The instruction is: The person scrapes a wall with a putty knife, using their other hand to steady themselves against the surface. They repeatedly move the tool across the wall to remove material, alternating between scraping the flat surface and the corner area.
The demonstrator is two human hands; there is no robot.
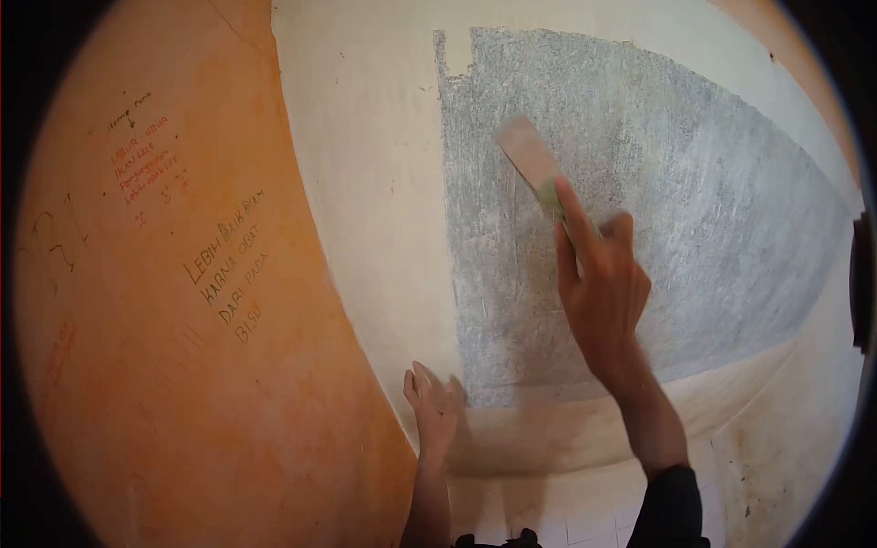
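My right hand (605,283) is closed around the handle of a scraper (532,155), index finger stretched along it toward the blade. The wide flat blade points up and to the left, over a rough grey patch (694,210) on the wall. Lower down, my left hand (433,409) is open, its fingers apart and slightly bent, against the cream wall (375,173) near the patch's lower left corner. Nothing shows in that hand.
On the left an orange wall (301,429) carries handwriting (228,265) in dark and red ink. Pale floor tiles (585,521) show at the bottom. A dark brown object (861,283) stands at the right edge.
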